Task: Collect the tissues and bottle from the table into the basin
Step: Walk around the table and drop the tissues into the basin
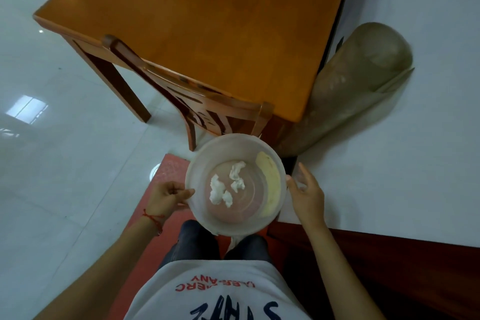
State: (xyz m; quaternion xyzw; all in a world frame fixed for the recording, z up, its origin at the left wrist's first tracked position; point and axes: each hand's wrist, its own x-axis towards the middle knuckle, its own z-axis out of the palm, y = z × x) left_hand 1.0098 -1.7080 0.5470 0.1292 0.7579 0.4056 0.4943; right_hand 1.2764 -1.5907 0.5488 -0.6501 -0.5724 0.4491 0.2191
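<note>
Translucent round plastic basin (pixel 207 218) containing crumpled white tissues (pixel 225 187) and a pale yellow bottle (pixel 270 184); left hand (pixel 168 196) pinches its rim, right hand (pixel 307 193) spread, thumb touching.

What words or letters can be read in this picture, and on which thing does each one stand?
Red print on the white shirt, upside down to the camera: partly readable, it seems to end in "ANY"; the rest is too blurred.
Large dark blue letters lower on the shirt: cut by the frame edge, not readable.
The basin, table and chair show no text.
</note>
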